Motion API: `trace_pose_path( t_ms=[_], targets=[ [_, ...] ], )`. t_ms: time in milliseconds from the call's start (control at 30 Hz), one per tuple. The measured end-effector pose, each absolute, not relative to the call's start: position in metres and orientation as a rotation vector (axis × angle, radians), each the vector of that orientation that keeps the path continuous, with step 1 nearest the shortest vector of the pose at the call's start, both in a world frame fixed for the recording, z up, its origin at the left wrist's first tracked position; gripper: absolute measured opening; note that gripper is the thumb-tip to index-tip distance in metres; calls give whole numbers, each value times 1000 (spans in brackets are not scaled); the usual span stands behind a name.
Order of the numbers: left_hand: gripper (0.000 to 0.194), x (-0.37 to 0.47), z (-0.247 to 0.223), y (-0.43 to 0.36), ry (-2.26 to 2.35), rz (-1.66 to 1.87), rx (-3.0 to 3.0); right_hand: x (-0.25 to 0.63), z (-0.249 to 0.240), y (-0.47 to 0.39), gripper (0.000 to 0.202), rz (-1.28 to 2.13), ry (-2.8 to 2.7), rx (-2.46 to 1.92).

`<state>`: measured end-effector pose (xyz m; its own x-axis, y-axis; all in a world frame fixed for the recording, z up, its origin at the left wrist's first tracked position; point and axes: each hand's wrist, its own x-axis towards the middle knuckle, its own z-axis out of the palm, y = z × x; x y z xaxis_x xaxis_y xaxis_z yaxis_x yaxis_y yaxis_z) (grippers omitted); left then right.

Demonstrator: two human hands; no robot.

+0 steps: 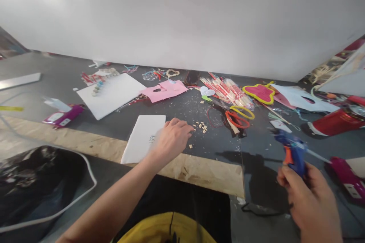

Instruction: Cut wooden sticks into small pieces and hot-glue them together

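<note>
My left hand (175, 136) reaches over the right edge of a white sheet (141, 138) marked with small handwriting. Its fingers are bent down onto the dark table beside small wooden pieces (203, 127); whatever lies under the fingertips is too small to make out. On the right, my right hand (309, 193) is wrapped round the handle of a blue glue gun (295, 153) with an orange trigger. The gun is held above the table, its nozzle pointing up and to the left, with a glue stick behind it.
Behind my hands lie a pink mask (165, 90), patterned straws (225, 91) and orange-handled scissors (237, 119). A red can (338, 121) and a purple power strip (348, 180) are at the right. Another purple strip (64, 116) lies left, near a white board (112, 95).
</note>
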<state>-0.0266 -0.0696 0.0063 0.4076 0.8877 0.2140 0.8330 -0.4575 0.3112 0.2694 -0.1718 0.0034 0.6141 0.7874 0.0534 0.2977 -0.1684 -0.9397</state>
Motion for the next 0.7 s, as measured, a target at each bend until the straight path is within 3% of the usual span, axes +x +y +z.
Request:
trace_pose_path(
  t_ms=[100,167,467,700],
  targets=[
    [21,-14,8,-54,1523,409,2573,258,5,-178,40,965,-623,-1438],
    [20,-8,6,-45,1532,297,2601,253,6,-180,36,1148,-502,-1279],
    [19,-3,0,-33,1539,249,2569,233,-5,-191,39,1030,-550,-1365],
    [19,-5,11,-48,1422,459,2427,214,-9,-201,34,1066,-911,-1485]
  ],
)
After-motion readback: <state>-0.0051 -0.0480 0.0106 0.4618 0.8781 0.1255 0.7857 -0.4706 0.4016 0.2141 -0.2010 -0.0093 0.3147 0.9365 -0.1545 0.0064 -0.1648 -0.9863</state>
